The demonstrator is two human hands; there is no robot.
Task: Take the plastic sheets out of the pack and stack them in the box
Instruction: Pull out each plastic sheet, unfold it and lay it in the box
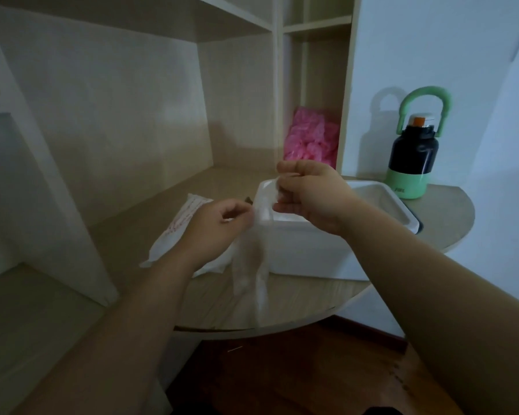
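A thin clear plastic sheet (249,271) hangs in front of the white foam box (306,250), its lower end dangling past the desk edge. My right hand (309,196) pinches the sheet's top above the box's near left corner. My left hand (219,226) pinches the sheet's left edge a little lower. The pack (177,232), a flat white plastic bag with red print, lies on the desk just left of the box, partly hidden behind my left hand. The box's inside is mostly hidden by my right hand.
A black and green bottle (414,157) with a green handle stands at the desk's back right. Pink plastic bundles (312,139) fill a narrow shelf slot behind the box. The desk (216,307) has a rounded front edge; shelf walls rise to the left.
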